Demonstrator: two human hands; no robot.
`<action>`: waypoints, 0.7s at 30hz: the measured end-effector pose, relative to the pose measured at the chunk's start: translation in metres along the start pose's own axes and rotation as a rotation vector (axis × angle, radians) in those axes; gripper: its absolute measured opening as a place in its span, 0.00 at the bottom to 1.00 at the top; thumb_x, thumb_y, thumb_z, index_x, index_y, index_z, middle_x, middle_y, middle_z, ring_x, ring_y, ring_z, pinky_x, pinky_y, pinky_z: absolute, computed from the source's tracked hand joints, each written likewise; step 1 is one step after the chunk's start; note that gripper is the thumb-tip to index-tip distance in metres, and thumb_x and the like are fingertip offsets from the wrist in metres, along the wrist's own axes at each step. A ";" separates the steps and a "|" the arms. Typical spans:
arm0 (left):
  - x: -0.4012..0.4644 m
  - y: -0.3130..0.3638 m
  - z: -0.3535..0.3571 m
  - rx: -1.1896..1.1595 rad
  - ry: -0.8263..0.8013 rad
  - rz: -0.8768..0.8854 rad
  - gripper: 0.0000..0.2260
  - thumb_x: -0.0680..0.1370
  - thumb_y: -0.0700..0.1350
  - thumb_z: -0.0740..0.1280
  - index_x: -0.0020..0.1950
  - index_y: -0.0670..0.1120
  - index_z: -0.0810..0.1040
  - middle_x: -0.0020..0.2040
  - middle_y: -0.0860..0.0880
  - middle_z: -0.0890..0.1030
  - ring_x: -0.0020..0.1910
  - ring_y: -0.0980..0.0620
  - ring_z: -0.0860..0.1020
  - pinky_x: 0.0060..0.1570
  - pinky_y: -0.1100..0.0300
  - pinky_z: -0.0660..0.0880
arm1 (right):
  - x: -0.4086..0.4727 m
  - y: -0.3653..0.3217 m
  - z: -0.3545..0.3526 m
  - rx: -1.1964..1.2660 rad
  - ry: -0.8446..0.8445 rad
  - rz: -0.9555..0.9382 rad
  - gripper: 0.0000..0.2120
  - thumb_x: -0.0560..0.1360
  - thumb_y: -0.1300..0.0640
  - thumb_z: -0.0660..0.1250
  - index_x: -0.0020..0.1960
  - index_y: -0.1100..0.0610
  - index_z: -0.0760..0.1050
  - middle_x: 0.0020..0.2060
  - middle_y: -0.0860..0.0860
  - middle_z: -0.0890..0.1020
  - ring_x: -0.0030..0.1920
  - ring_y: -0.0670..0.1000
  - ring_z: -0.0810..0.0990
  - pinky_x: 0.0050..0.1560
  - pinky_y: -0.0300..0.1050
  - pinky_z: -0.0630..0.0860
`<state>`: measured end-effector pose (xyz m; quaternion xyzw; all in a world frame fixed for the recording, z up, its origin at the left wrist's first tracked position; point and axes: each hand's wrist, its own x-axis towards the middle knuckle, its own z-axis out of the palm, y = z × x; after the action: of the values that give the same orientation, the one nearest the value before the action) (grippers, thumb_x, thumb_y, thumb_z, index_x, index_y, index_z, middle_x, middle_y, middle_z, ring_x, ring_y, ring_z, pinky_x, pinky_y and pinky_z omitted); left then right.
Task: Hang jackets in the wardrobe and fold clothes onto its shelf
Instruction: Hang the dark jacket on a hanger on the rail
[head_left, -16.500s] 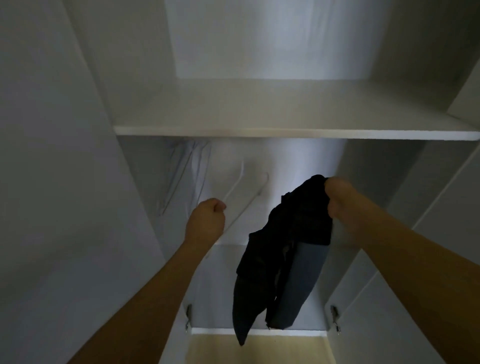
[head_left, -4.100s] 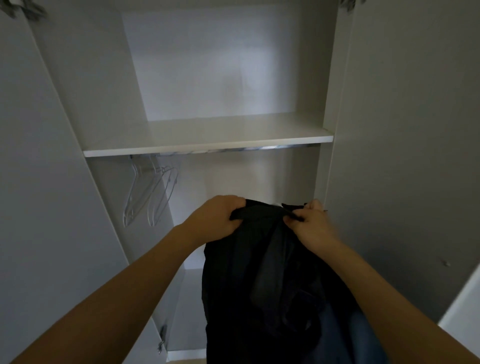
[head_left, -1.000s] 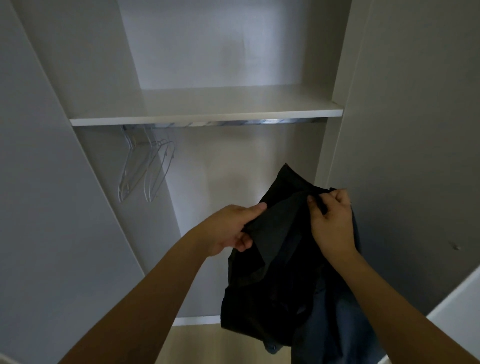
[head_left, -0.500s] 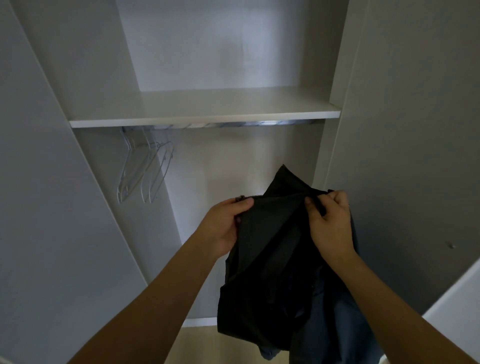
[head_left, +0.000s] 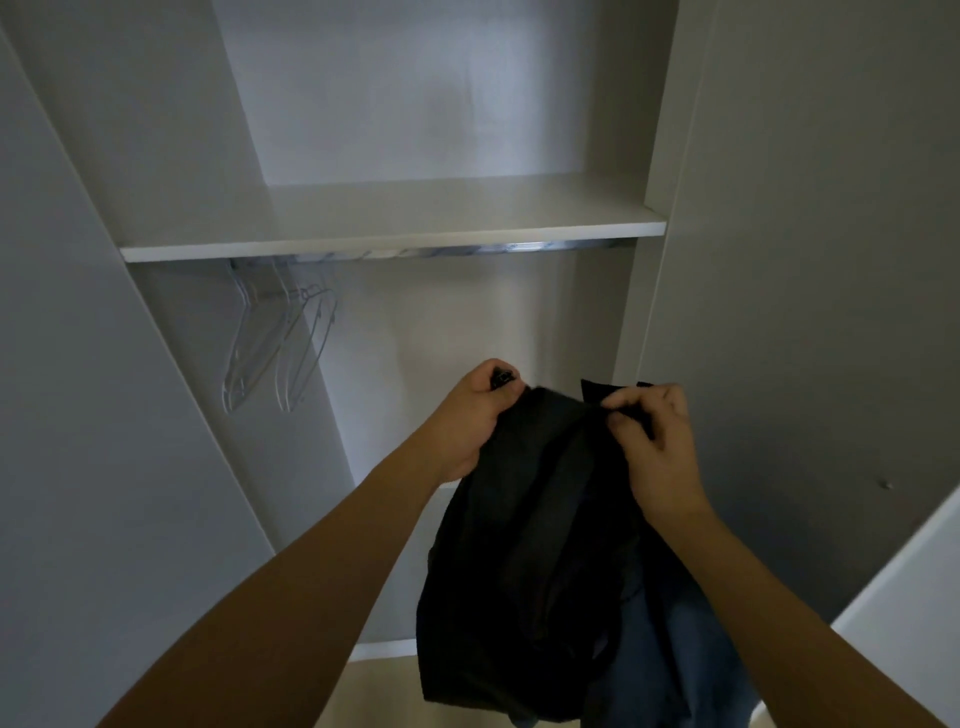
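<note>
- Head view: left hand (head_left: 467, 415) now grips the dark jacket (head_left: 540, 545) top edge higher than half a second ago; right hand (head_left: 652, 441) pinches the collar at 3 o'clock.
- Jacket hangs spread below the rail (head_left: 441, 252); clear hangers (head_left: 280, 353) at 10 o'clock, untouched. Hanging not begun.

A dark jacket (head_left: 524, 545) of black cloth, matt and softly creased, is seen with a smoother blue-grey fabric lining at its lower right edge. The wardrobe shelf (head_left: 395, 241) is shown as a smooth white board with a faint satin sheen, and the wardrobe side panels (head_left: 78, 415) are finished in the same plain matt white. A polished metal rail (head_left: 467, 252) is glimpsed beneath the shelf, glossy and reflective. Clear plastic hangers (head_left: 275, 358), glossy and see-through, are hung from it. A pale wood-look floor (head_left: 384, 691) is visible below.
</note>
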<state>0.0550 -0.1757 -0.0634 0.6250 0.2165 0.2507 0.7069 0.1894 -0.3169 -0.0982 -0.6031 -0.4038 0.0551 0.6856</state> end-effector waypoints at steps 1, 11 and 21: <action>-0.001 -0.003 -0.003 0.054 -0.009 -0.024 0.06 0.81 0.39 0.63 0.44 0.45 0.74 0.39 0.47 0.76 0.40 0.51 0.74 0.44 0.57 0.72 | 0.000 -0.002 -0.002 0.099 0.024 0.046 0.06 0.73 0.57 0.62 0.42 0.50 0.77 0.46 0.45 0.71 0.46 0.40 0.74 0.52 0.32 0.71; 0.006 -0.023 0.000 0.997 -0.346 -0.137 0.23 0.79 0.42 0.62 0.73 0.52 0.65 0.64 0.51 0.72 0.58 0.54 0.73 0.52 0.66 0.71 | 0.001 0.001 0.001 0.401 0.221 0.096 0.18 0.73 0.77 0.53 0.41 0.55 0.70 0.36 0.46 0.73 0.36 0.44 0.70 0.37 0.34 0.70; 0.029 -0.064 -0.019 0.951 -0.032 -0.143 0.27 0.78 0.49 0.67 0.73 0.44 0.61 0.52 0.50 0.76 0.47 0.52 0.76 0.49 0.59 0.73 | 0.000 -0.006 0.009 0.389 0.234 0.130 0.19 0.72 0.76 0.53 0.39 0.54 0.70 0.34 0.48 0.71 0.33 0.44 0.67 0.33 0.35 0.67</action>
<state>0.0711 -0.1491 -0.1294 0.8662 0.3388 0.0648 0.3616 0.1815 -0.3116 -0.0931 -0.4865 -0.2636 0.1054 0.8263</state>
